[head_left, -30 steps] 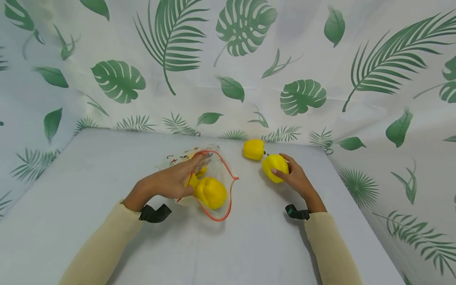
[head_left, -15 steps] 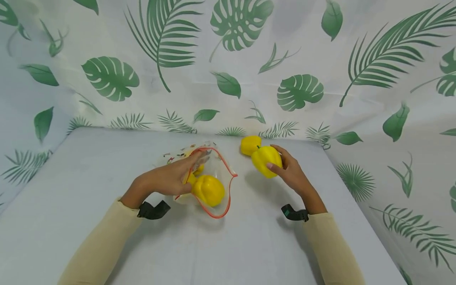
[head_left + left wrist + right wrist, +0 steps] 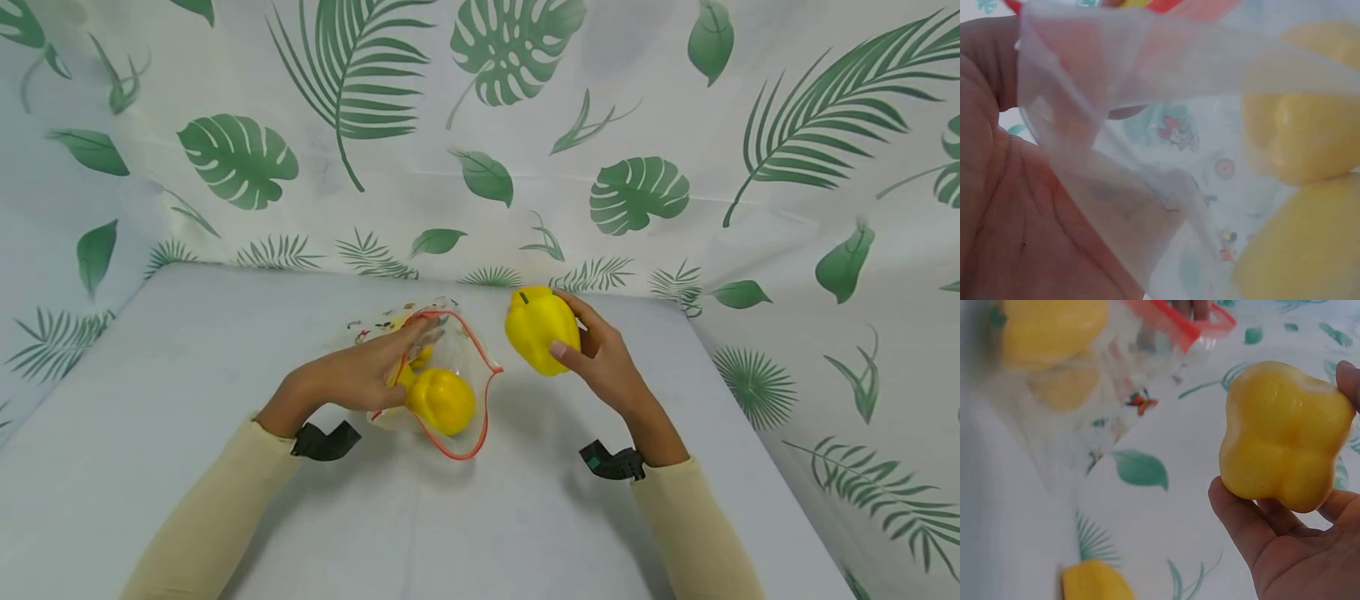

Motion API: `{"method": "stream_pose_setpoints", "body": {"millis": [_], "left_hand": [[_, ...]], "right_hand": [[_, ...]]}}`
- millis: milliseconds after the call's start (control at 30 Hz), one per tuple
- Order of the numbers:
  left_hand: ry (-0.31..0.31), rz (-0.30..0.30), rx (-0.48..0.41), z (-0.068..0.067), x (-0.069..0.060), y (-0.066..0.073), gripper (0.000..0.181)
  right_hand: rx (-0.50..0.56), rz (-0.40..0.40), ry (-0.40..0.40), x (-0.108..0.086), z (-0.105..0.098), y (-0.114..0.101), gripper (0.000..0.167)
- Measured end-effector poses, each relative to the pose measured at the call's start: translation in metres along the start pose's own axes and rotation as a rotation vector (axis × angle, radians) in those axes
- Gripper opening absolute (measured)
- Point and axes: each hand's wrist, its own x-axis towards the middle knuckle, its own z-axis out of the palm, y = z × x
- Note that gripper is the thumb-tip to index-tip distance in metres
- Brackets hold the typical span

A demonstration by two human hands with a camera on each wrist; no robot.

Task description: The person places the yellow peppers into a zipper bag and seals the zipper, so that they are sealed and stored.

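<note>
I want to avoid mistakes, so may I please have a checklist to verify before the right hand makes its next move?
1. Held pepper secure: ok; the right hand grips it.
2. Held pepper off the table: ok; it appears lifted.
3. Bag mouth: ok; its red rim is spread open.
4. Left hand hold: cannot tell; it is at the red rim, but its exact grip is unclear.
5. Entry free: not ok; a bagged pepper lies just inside the red rim.
6. Enough room inside: cannot tell; the left hand hides part of the bag.
</note>
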Motion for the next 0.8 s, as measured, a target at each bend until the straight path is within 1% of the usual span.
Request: {"method": "stream_pose_setpoints", "body": {"millis": [133,367,500,667,800], "left_hand": [[0.004,-0.01,-0.006,0.001,0.0,0.001,0.091],[0.003,-0.004,-0.029,0.002,0.0,0.001,0.089],[0.001,-0.009,-0.032,0.003,0.0,0.001,0.089],[0.004,-0.006,-0.043,0.004,-0.001,0.001,0.091],[0.024,-0.018,-0.035,0.005,-0.002,0.0,0.091]], "right_hand": [[0.038,-0.035,-0.022,-0.003,0.008,-0.009,0.068],[0.081,-0.085,-0.059,-0.006,0.019,-0.019,0.068],[0.084,-0.116,-0.101,-0.007,0.026,-0.024,0.068],[0.134,-0.146,-0.178,-0.009,0.034,-0.029,0.069],[0.159,-0.157,-0.21,-0.01,0.041,-0.033,0.069]]}}
